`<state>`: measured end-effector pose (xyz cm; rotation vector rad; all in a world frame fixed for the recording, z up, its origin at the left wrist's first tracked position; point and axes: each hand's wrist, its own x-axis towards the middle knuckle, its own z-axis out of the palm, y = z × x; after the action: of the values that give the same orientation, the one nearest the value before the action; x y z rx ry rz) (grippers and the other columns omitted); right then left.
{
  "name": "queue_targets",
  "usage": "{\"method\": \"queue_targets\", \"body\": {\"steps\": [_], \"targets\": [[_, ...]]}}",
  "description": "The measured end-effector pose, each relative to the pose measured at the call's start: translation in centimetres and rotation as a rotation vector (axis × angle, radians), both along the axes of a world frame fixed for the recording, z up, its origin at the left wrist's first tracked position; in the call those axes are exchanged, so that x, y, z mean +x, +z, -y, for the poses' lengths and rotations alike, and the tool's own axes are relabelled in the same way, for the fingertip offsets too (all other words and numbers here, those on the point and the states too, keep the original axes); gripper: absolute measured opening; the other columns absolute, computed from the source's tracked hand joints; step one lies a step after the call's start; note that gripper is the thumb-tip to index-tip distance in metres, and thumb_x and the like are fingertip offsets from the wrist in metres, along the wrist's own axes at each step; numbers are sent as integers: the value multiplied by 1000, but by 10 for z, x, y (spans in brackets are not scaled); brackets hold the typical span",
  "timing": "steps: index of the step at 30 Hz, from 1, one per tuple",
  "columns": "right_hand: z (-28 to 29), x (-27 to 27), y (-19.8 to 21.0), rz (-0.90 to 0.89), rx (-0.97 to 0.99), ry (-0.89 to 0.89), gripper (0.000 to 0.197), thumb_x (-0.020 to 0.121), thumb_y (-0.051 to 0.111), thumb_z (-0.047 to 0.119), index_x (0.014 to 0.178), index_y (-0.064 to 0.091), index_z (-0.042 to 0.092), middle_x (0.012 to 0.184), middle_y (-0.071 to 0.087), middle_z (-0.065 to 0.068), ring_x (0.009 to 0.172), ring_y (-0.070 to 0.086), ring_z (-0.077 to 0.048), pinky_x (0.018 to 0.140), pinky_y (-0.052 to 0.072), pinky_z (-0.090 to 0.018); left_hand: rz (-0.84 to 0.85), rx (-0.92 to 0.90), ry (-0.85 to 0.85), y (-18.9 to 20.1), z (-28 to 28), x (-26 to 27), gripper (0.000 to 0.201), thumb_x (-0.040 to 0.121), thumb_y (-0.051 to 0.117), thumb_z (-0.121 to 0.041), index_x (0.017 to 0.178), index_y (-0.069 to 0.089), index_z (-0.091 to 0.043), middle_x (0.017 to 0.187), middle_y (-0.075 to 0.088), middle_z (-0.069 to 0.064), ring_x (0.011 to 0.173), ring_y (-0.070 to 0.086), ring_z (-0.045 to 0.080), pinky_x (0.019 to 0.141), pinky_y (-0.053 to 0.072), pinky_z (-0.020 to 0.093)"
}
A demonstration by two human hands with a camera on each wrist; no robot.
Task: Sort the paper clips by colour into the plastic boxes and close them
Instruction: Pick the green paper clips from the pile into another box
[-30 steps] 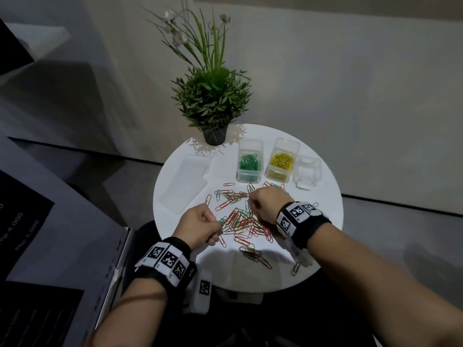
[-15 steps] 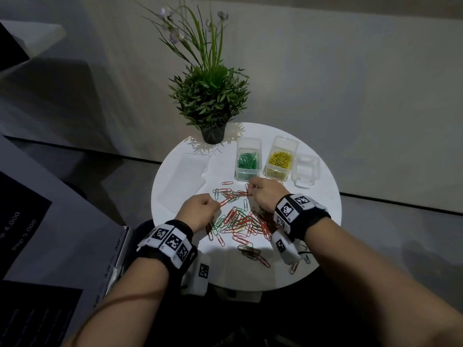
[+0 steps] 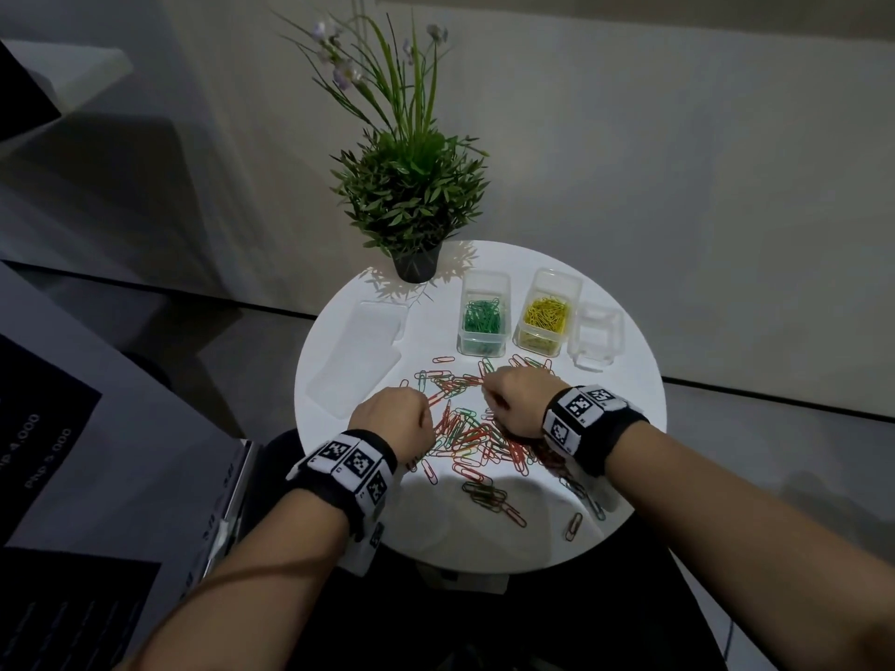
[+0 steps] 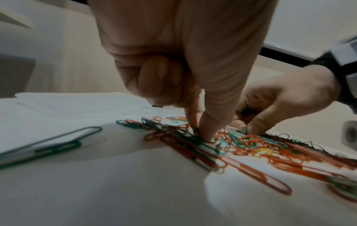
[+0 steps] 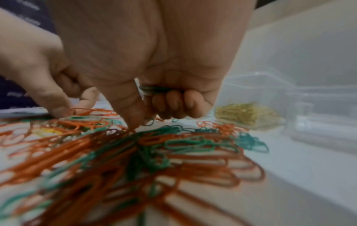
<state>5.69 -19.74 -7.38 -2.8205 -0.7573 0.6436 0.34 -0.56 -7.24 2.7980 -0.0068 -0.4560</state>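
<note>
Right hand [image 5: 154, 64] is clamping green clips [image 5: 154, 89] in curled fingers; left fingers [image 4: 207, 130] are together, pinching into the pile [image 3: 477, 431]. Lifting greens singly, avoiding tangles.

From the head view, the backs of my left hand [image 3: 393, 418] and right hand [image 3: 514, 400] hide my fingertips and the clips under them. My right wristband [image 3: 581, 418] covers the near right part of the pile of paper clips [image 3: 477, 435]. In the right wrist view the nearest clips blur into streaks, and how many green clips [image 5: 154, 89] my curled fingers hold I cannot tell. The clear box [image 5: 316, 110] at far right is hazy.
</note>
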Motion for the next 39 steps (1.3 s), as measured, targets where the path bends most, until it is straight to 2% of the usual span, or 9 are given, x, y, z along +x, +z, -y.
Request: {"method": "queue_targets", "body": {"steps": [6,9,14,19,23,25,29,34,39], "targets": [[24,-7,-5,-150,427,-433,14,84,54,-1,86,59,13,88,66,0,86,59,-18,79,46,-29,-110,-444,177,-7,-18,4,11,87,54,-14,79,61,-15,86,70,-1,83,63,16,77,51,29],[19,-8,-5,-220,484,-497,29,86,48,-3,83,64,20,79,58,10,76,51,-11,75,39,-25,-126,-624,290,-3,-19,2,14,92,48,-9,79,53,-11,86,69,5,77,60,16,68,47,25],[-6,-7,-6,-318,608,-645,34,75,37,-8,60,56,16,62,59,-5,66,55,-26,67,44,-36,-162,-705,304,0,-16,-3,18,91,44,2,79,52,-9,74,62,11,50,54,5,45,39,15],[-18,-5,6,-45,170,-306,9,88,55,23,87,63,19,92,67,2,88,58,-20,74,45,-28,-75,-391,174,-5,-14,-1,26,92,39,-9,90,65,-13,92,67,3,88,60,19,75,46,27],[-24,-9,6,31,2,-176,19,81,71,31,96,62,22,97,65,2,93,58,-21,71,41,-26,34,-154,26,-5,-13,-4,13,87,58,-24,92,68,-19,94,69,-2,94,62,18,80,51,30],[-25,-12,6,77,-42,-127,17,85,66,26,100,61,21,100,65,0,96,59,-23,72,43,-27,34,-95,-1,-6,-13,-3,16,85,65,-30,99,69,-23,100,68,-5,99,61,16,82,50,28],[-30,-20,4,174,-143,-10,19,89,52,10,106,60,13,100,65,-9,93,62,-29,71,47,-33,91,19,-54,-4,-7,-2,14,86,55,-23,88,69,-25,95,69,-6,96,61,17,73,45,25],[-26,-19,-1,96,-96,-85,17,91,48,11,106,56,12,99,64,-9,93,61,-29,72,46,-34,41,-9,-45,-8,-6,1,14,84,50,-21,83,64,-21,86,67,-4,86,61,20,70,48,29],[-4,-16,-5,-4,110,-310,15,95,49,23,95,61,14,94,69,-1,89,61,-22,75,48,-29,-60,-252,17,-17,-22,3,9,85,56,-23,78,61,-20,78,66,-5,80,61,16,73,51,30]]}}
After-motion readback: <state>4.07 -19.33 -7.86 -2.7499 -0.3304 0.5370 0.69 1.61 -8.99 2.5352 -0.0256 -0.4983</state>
